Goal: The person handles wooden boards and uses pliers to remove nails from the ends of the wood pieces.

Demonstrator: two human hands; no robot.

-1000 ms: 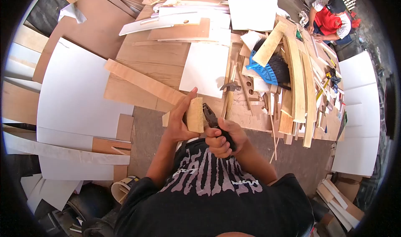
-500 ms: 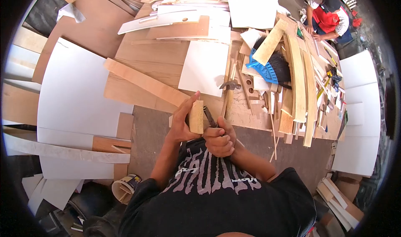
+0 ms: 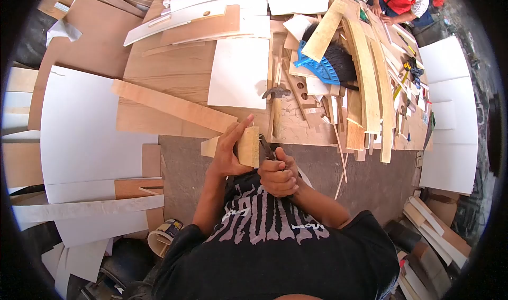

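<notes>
My left hand (image 3: 226, 153) is closed round a pale wooden board (image 3: 247, 148), held in front of my chest with its sawn end turned to the right. In my right hand (image 3: 279, 177) are dark metal pliers (image 3: 266, 145), their jaws up against that end of the board. Thin nail-like points seem to stick out there, too small to make out well. The pliers' handles are mostly hidden by my fingers. Beyond my hands, a claw hammer (image 3: 277, 92) with a wooden handle lies on the workbench (image 3: 174, 83).
A long plank (image 3: 174, 107) lies across the bench's near edge. A blue brush (image 3: 323, 70) sits among stacked strips (image 3: 365, 83) and offcuts. White panels (image 3: 79, 130) stand at left. A bucket (image 3: 163, 237) is by my left side. A co-worker (image 3: 397, 1) works at far right.
My view has shifted, so the bench appears higher and further left. The board has turned slightly, showing more of its length behind my left hand. The pliers stay at its end.
</notes>
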